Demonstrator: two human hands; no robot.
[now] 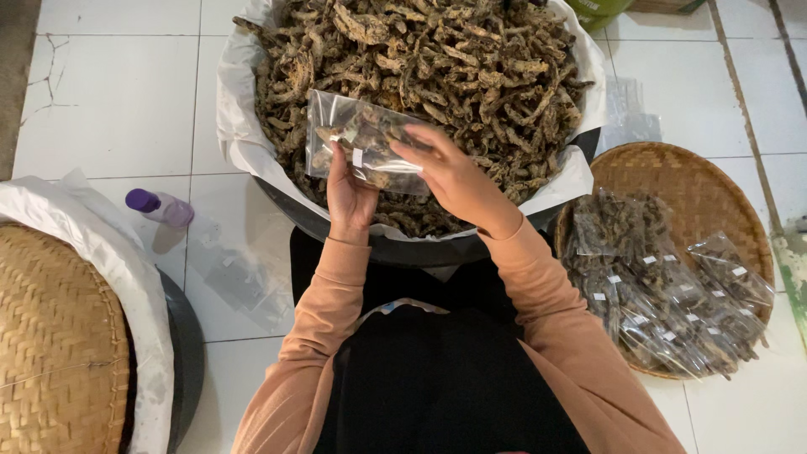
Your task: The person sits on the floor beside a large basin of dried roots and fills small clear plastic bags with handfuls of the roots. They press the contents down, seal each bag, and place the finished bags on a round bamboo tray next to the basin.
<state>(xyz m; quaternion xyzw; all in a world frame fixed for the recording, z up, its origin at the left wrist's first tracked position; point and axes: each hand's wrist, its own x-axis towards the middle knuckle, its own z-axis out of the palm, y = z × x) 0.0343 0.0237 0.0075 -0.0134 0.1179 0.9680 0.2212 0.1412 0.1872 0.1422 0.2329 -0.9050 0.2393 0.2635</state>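
Holding a clear plastic pouch [363, 141] over the lined basin [244, 143] of dried brown strips [437, 59], the left hand [349, 195] pinches its lower edge in a clenched grip while the right hand [450, 176] grasps its right end. The pouch, partly filled with strips, lies with its long axis left to right, tilted slightly down rightward.
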